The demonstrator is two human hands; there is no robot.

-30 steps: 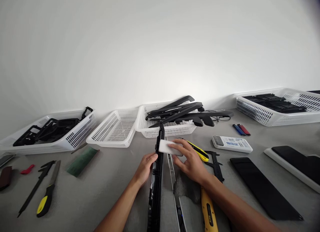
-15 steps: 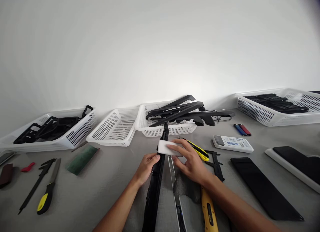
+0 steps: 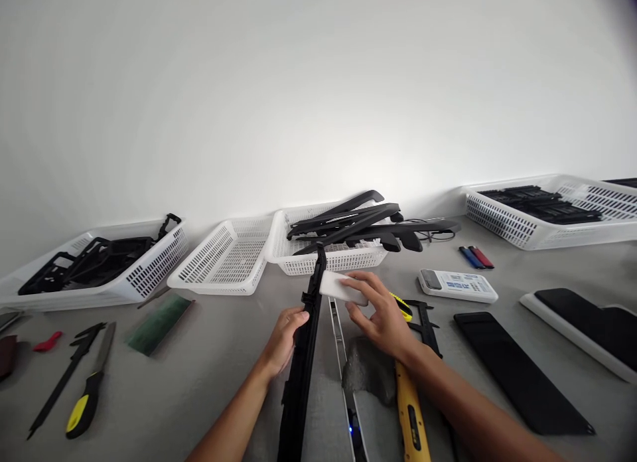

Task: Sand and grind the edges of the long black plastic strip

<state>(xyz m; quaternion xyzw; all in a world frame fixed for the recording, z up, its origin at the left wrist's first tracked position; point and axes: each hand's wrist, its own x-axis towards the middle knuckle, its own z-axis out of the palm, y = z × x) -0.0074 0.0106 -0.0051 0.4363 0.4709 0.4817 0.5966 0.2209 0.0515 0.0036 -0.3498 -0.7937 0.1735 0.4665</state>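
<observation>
Two hands work on a long black strip with a white block

Just past the right hand [image 3: 383,316] lie a yellow knife [image 3: 402,305] and a black caliper [image 3: 425,319], with a white calculator [image 3: 456,285] further to its right. Beyond both hands sits a white basket [image 3: 298,259] piled with black parts. Far to the left of the left hand [image 3: 283,336] lie a green pad [image 3: 158,322] and a yellow-handled tool [image 3: 87,395]. The near end of the long black strip [image 3: 301,369] is cut off at the bottom edge, and the silver rail [image 3: 339,339] beside it is partly hidden by the right wrist. The left hand curls around the strip's side, holding it. The right hand's fingers press on the white block [image 3: 339,287], which rests against the far end of the strip
</observation>
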